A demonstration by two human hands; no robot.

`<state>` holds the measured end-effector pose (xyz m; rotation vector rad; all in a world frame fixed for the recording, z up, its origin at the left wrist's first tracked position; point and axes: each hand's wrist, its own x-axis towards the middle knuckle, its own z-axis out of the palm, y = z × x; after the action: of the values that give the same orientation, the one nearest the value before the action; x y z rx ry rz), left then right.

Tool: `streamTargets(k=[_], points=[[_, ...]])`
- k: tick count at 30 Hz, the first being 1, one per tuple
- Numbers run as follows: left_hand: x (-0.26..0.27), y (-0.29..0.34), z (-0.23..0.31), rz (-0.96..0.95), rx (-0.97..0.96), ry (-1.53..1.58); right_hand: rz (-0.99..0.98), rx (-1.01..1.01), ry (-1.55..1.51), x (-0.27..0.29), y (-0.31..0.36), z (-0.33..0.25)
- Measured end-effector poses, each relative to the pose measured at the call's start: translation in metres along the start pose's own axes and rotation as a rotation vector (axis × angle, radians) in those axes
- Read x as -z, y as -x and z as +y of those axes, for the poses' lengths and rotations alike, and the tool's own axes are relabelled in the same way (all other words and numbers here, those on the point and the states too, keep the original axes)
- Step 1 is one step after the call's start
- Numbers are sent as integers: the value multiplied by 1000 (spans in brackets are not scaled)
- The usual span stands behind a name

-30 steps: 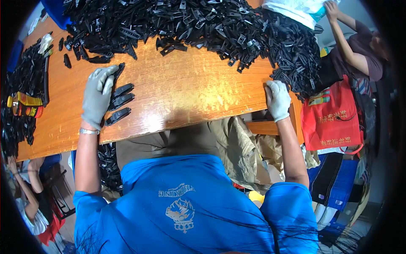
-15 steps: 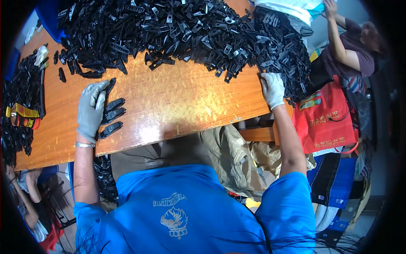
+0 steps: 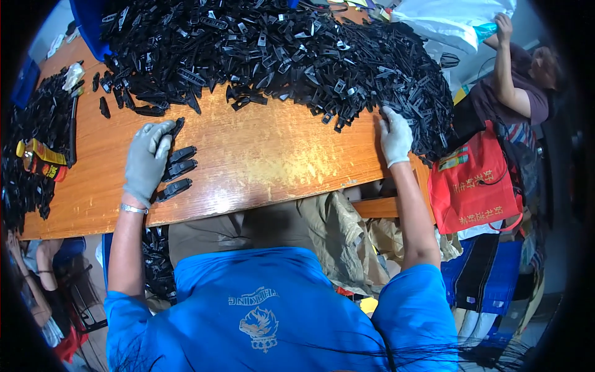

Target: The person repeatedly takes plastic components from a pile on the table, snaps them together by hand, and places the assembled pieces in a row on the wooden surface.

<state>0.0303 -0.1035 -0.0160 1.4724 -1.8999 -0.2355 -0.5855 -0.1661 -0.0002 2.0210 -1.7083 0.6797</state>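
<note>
My left hand [image 3: 147, 160], in a pale grey work glove, rests at the left of the wooden table [image 3: 260, 149]. Its fingers are bent and closed around a small black plastic clip [image 3: 178, 126]. Beside that hand, several similar black clips [image 3: 180, 168] lie in a short row, their ends pointing right. My right hand [image 3: 395, 137], gloved too, is at the right part of the table, against the lower edge of a large pile of black clips [image 3: 279, 56]. Its thumb and forefinger are apart, and I see nothing held between them; the other fingers are partly hidden.
More black parts [image 3: 28, 130] heap at the far left beside a bottle with a yellow cap [image 3: 43, 160]. A blue bin [image 3: 90, 31] stands behind. On the right hang a red bag [image 3: 474, 186] and, beyond it, a person [image 3: 520, 80] handling a white sack [image 3: 455, 22].
The view has shifted slightly, so the table and pile appear farther right. My right hand has turned, its fingers pointing more toward the pile. My left hand keeps its place beside the clip row.
</note>
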Motion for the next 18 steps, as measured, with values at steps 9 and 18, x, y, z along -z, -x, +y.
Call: streamTargets(k=[9, 18], points=[[36, -11, 8, -213, -215, -300, -455, 165, -518, 26, 13, -215], [29, -24, -9, -204, -202, -388, -588, 507, -336, 14, -28, -303]])
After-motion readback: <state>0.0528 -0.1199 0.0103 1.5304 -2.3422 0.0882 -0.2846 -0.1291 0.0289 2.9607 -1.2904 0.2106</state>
